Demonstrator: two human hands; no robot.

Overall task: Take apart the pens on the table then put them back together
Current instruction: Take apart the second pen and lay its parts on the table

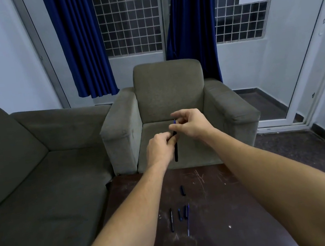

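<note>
Black pen barrel [175, 150] is up over the far table [231, 196] edge, left hand [159, 147] pinching it, right hand [191, 123] pinching the blue tip, so I'd twist gently and pull straight out.

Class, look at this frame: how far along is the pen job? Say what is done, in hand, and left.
Done: one pen looks taken apart; its barrel, refill and small pieces lie on the table, with a cap apart. In hand: left hand holds a dark pen; right hand works its top. Left: reassembly.
</note>
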